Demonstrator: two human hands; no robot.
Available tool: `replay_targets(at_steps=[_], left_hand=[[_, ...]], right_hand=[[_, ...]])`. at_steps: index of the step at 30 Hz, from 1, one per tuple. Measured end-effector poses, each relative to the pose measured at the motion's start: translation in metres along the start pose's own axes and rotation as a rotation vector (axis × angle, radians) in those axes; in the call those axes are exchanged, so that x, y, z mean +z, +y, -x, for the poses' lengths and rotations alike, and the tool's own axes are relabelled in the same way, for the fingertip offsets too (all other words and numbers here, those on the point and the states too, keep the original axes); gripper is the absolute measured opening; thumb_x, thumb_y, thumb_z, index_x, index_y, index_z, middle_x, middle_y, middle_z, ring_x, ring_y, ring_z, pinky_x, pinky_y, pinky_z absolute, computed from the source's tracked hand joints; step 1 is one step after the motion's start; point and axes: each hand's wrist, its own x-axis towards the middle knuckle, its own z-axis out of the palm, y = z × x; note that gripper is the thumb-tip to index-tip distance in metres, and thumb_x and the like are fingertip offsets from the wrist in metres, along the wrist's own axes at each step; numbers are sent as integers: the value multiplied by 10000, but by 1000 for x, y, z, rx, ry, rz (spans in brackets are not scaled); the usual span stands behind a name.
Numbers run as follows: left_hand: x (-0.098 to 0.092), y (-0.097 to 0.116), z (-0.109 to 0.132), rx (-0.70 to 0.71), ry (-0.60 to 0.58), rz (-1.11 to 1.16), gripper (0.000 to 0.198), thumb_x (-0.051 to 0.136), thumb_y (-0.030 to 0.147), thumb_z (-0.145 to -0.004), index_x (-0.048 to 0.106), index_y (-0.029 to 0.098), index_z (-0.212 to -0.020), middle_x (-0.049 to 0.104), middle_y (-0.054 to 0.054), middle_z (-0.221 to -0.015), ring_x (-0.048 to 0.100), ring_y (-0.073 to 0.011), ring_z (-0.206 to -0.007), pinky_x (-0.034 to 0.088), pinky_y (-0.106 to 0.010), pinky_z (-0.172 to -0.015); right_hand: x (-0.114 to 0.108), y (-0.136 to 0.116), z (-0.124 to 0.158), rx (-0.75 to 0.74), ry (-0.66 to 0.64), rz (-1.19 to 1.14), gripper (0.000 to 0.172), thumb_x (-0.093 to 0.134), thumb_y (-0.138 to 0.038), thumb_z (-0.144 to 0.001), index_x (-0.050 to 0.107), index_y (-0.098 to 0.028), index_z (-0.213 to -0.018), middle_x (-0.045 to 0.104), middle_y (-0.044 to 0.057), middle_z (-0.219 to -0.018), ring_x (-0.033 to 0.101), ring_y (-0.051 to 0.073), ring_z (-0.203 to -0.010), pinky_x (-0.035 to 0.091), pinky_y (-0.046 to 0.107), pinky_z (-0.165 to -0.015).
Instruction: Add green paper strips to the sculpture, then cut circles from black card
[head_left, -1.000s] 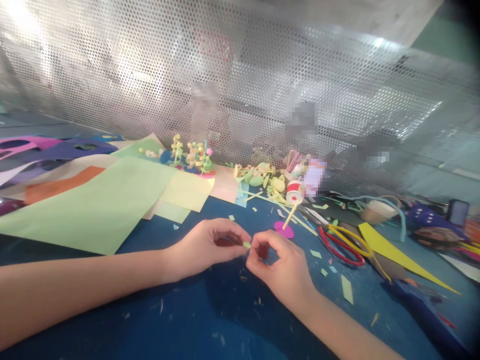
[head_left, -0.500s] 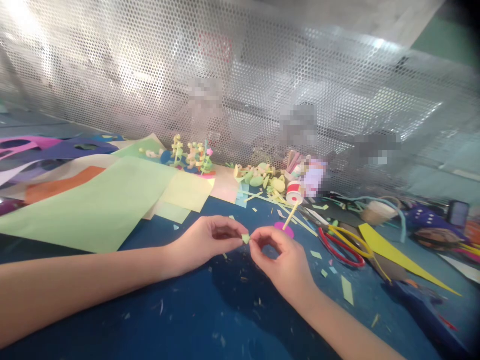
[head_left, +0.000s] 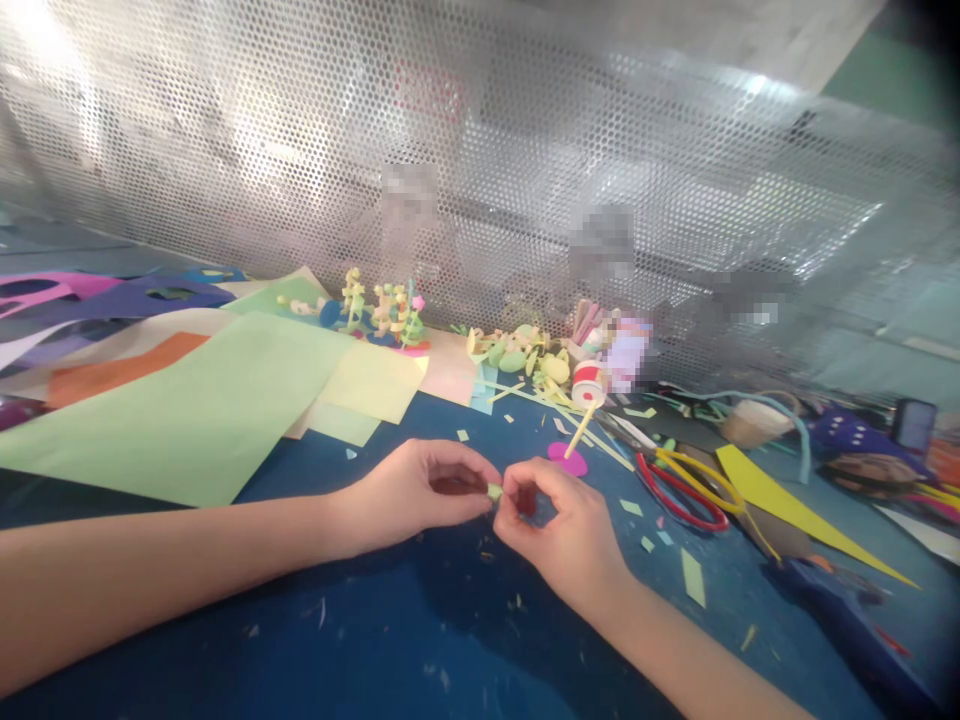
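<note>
A tiny pale green folded paper piece (head_left: 494, 491) sits between my two hands over the blue table (head_left: 337, 640). My left hand (head_left: 420, 490) pinches it between thumb and fingertips. From the other side, my right hand (head_left: 559, 515) has thumb and index finger curled together against the same piece; its fingertips partly cover it. Just behind my right hand, a pale yellow paper stick (head_left: 582, 430) stands tilted on a round magenta base (head_left: 568, 459).
Large pale green paper (head_left: 195, 400) lies left. Several small paper figures (head_left: 386, 310) stand behind, beside a red-and-white spool (head_left: 589, 384). Red-handled scissors (head_left: 679, 500), yellow handles (head_left: 701, 480) and paper scraps (head_left: 694, 577) lie right. A perforated metal screen (head_left: 300, 130) closes the back.
Both hands have dipped slightly, and their fingertips have drawn closer around the green piece. It has turned and now shows less of its surface.
</note>
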Motion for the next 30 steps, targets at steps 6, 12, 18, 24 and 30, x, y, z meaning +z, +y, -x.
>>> replay_targets(at_steps=[6, 12, 18, 24, 30], left_hand=[[-2, -1, -4, -27, 117, 83, 210, 660, 312, -748, 647, 171, -903, 678, -23, -893, 623, -157, -875, 455, -315, -867], [-3, -3, -5, -24, 170, 138, 207, 686, 306, -729, 617, 170, -870, 656, -5, -863, 611, -140, -847, 442, -296, -843], [-3, -2, -2, 5, 90, 165, 184, 666, 238, -748, 584, 160, -893, 652, -20, -865, 615, -140, -843, 452, -298, -813], [-2, 1, -2, 1, 112, 93, 150, 646, 229, -758, 579, 157, -870, 641, -14, -861, 609, -132, -839, 452, -291, -817], [-1, -3, -2, 34, 109, 67, 191, 666, 219, -731, 545, 168, -869, 606, 11, -823, 599, -119, -796, 462, -287, -789]], right_hand=[[1, 6, 0, 170, -31, -174, 63, 533, -187, -802, 593, -208, -799, 644, -3, -737, 617, 117, -652, 508, 214, -629], [2, 4, 1, 128, 6, -147, 32, 578, -173, -772, 591, -198, -785, 636, -11, -723, 609, 108, -627, 510, 213, -629], [4, 0, 2, 70, 29, -75, 55, 578, -161, -765, 595, -208, -788, 638, -20, -717, 604, 104, -612, 505, 219, -620], [4, 2, 2, 77, 32, -71, 54, 572, -167, -768, 592, -208, -796, 638, -13, -723, 607, 109, -615, 506, 227, -627], [4, 3, 3, 60, 36, -57, 64, 572, -156, -763, 592, -210, -791, 632, -18, -714, 600, 107, -617, 497, 224, -627]])
